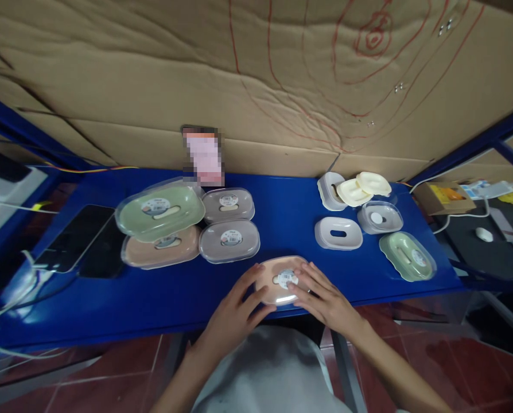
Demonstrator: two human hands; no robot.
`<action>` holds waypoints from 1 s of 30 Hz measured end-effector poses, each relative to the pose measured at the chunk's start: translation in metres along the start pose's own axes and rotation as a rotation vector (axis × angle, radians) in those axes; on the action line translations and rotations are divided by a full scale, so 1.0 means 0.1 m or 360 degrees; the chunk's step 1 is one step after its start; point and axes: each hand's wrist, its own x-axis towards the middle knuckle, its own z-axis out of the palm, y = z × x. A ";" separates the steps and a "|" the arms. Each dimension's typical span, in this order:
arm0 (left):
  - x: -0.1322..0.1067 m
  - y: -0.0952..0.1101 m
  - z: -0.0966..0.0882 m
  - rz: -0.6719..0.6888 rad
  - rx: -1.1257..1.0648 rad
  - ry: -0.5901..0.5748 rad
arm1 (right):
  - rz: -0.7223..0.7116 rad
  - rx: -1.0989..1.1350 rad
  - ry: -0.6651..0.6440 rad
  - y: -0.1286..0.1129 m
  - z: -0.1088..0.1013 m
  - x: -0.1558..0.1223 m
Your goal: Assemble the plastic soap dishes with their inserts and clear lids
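Observation:
A peach oval soap dish (267,281) with a glossy cover and a round printed sticker (287,279) sits at the table's front edge, right before me. My left hand (239,301) grips its left end, fingers on the rim and thumb along the near side. From the right, my right hand (327,298) holds the other end, its fingertips reaching over the top beside the sticker. Left of my hands lie a larger green dish (181,201), a larger peach one (183,252) and two grey ones, the nearer grey dish (243,241) being closest.
The blue table (282,201) also bears a white slotted tray (351,226), cream inserts (374,183), a clear-covered grey dish (392,221) and a small green dish (396,249) at right. Dark phones (78,235) lie left. A blurred-out phone (205,155) leans on the cardboard wall (153,103).

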 end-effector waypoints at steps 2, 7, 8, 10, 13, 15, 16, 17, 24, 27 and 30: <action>0.00 0.02 -0.01 -0.0045 0.0039 0.0003 | 0.0021 -0.0084 -0.0017 -0.01 0.03 -0.02; 0.00 0.07 -0.01 -0.0066 0.0151 0.0218 | 0.0471 -0.0375 0.0098 0.11 0.15 0.32; 0.00 0.07 -0.01 -0.0065 0.0149 0.0240 | 0.0583 -0.0393 0.0142 0.17 0.14 0.46; 0.00 0.07 -0.01 -0.0059 0.0154 0.0226 | 0.0706 -0.0356 0.0197 0.30 0.08 0.73; -0.01 0.07 0.00 -0.0042 0.0150 0.0167 | 0.0781 -0.0375 0.0257 0.50 -0.12 0.88; -0.02 0.07 0.00 -0.0052 0.0144 0.0134 | 0.0879 -0.0506 0.0295 0.60 -0.24 0.75; -0.03 0.07 0.00 -0.0055 0.0146 0.0117 | 0.0954 -0.0584 0.0315 0.64 -0.28 0.64; -0.02 0.07 0.00 -0.0051 0.0151 0.0092 | 0.1024 -0.0644 0.0329 0.67 -0.31 0.52; 0.08 0.08 0.01 0.0077 0.0139 -0.0147 | 0.0770 -0.0347 0.0098 0.97 -0.46 0.35; 0.08 0.11 0.01 0.0105 0.0116 -0.0191 | 0.1067 -0.0593 0.0318 1.39 -0.58 0.64; 0.02 0.15 0.01 0.0043 0.0079 -0.0153 | 0.1194 -0.0734 0.0365 1.63 -0.66 0.85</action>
